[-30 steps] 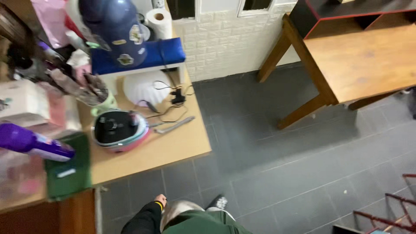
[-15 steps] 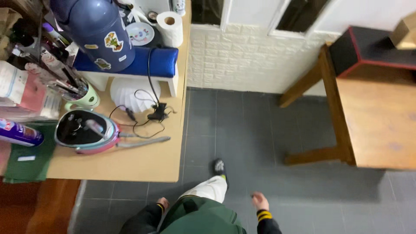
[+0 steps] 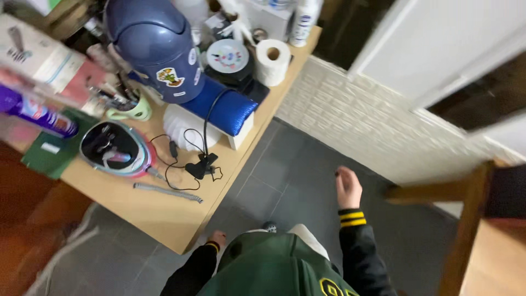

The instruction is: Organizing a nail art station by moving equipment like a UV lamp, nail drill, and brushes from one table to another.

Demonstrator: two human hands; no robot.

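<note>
My right hand is raised over the grey tiled floor, fingers loosely curled, holding nothing. My left hand hangs low by the corner of the light wooden table, curled and holding nothing. Both arms wear black sleeves with yellow-striped cuffs. On the table nearest my left hand lie a grey flexible tube and a black clip with a tangled black cable.
The table holds a dark blue helmet, a blue padded roll, a paper roll, a round pink-rimmed device, a green mug and a purple bottle. A white brick wall stands ahead. A wooden bench is at right.
The view has tilted and swung so the table sits further left. My right hand has risen forward into view, and my left hand has moved beside the table corner.
</note>
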